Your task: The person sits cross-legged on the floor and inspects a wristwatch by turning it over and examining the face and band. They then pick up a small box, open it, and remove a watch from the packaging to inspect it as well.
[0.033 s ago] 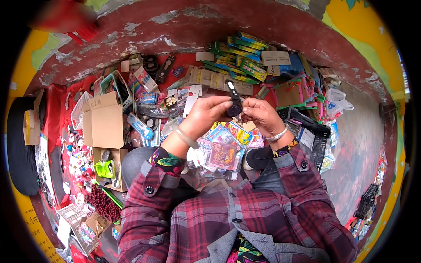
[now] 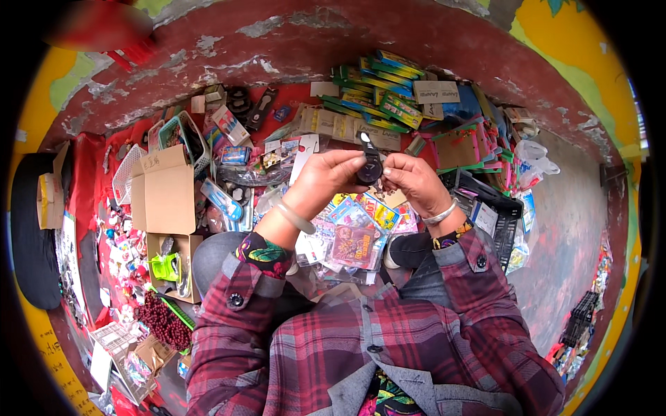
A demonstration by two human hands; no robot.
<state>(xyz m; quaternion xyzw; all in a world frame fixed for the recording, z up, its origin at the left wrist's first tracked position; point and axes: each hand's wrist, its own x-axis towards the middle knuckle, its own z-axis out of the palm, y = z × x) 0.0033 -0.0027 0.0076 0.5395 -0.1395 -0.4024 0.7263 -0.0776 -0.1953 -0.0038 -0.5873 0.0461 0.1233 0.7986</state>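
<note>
A black wristwatch [image 2: 370, 170] with a round dark face is held up in front of me, its strap standing upright above the dial. My left hand [image 2: 325, 177] is closed on it, thumb and fingers pinching its left side. On the opposite side, the fingertips of my right hand [image 2: 419, 183] are pinched together at the watch's edge; the exact spot they grip is too small to make out. Below the hands lies a heap of colourful flat packets [image 2: 357, 243], spread between my knees.
An open cardboard box [image 2: 164, 201] stands on the left, with a bright green plastic item [image 2: 165, 267] inside. Stacked yellow-green boxes [image 2: 381, 90] lie along the wall ahead. At the right sit a black plastic crate [image 2: 501, 208] and pink-and-green framed boards [image 2: 461, 147].
The watch has tipped slightly, its strap end sitting a little lower and its face showing more. Both hands stay in nearly the same place.
</note>
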